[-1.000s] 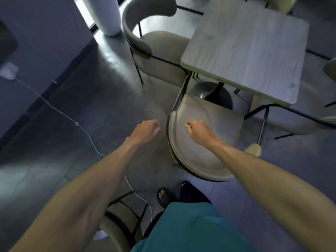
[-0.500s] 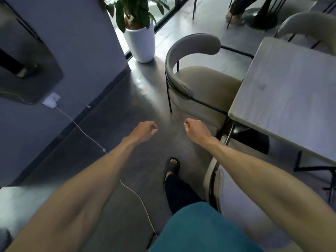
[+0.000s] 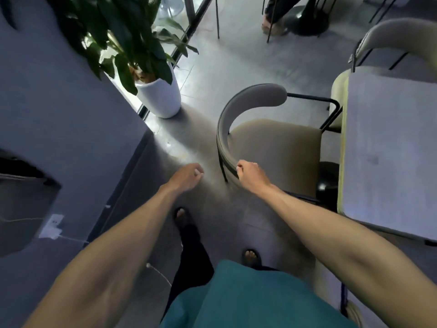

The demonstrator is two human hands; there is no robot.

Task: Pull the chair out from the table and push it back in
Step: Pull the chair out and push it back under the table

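Observation:
A chair [image 3: 272, 143] with a curved grey backrest and a beige seat stands tucked at the left side of the light wooden table [image 3: 390, 150]. My right hand [image 3: 251, 174] hovers at the near end of the backrest with its fingers curled; whether it touches the rest I cannot tell. Left of the chair, over bare floor, my left hand [image 3: 186, 177] is also loosely curled and holds nothing.
A white pot with a green plant [image 3: 158, 95] stands by the wall, left of the chair. Another chair [image 3: 397, 36] sits at the table's far side. A white cable [image 3: 158, 272] runs across the floor. Someone's feet show at the top.
I have stepped away from the nearer chair and toward the grey-backed one, which is now closer. Both hands kept their curled pose; the right now reaches the backrest's end.

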